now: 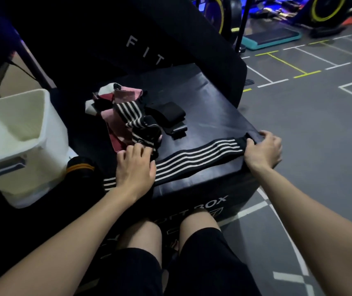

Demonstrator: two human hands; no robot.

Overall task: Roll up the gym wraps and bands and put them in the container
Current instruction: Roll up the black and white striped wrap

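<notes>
A black wrap with white stripes (198, 155) lies stretched flat across the near part of the black soft box (213, 116). My right hand (263, 151) pinches its far right end at the box's right corner. My left hand (135, 167) presses flat on the wrap's left part, fingers spread. Behind it sits a heap of wraps and bands: another striped wrap (136, 121), pink bands (119, 116) and a black strap (168, 115). The white container (40, 124) stands to the left of the box.
A tall black padded block (140, 35) rises behind the soft box. A dark rolled item with an orange stripe (81, 167) sits between container and box. Grey floor with painted lines spreads to the right; a teal step platform (271, 39) and exercise bikes stand far back.
</notes>
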